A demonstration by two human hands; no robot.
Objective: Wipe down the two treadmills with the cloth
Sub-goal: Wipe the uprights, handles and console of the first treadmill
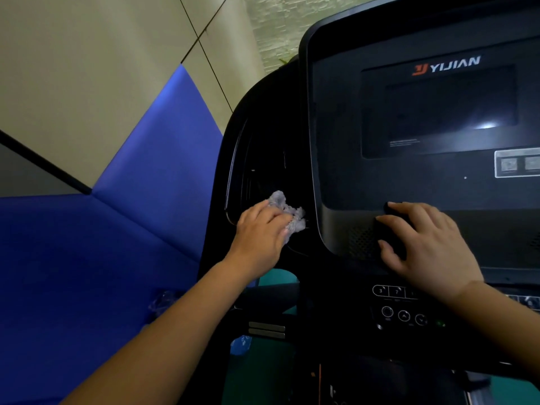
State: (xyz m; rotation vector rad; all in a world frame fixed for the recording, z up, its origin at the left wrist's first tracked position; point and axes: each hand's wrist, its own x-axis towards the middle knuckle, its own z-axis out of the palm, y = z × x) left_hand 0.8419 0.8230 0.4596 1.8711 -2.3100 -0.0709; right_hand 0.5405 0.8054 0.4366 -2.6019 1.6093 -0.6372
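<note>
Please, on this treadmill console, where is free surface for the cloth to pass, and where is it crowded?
Free: the dark screen below the YIJIAN logo, and the plain strip between that screen and the right hand. Crowded: the recess left of the console, where the left hand holds the cloth, and the button panel beside the right wrist.

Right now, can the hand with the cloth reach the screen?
Probably yes. The left hand grips the cloth just beside the console. The screen above is bare, and the right hand rests lower down, out of the way.
</note>
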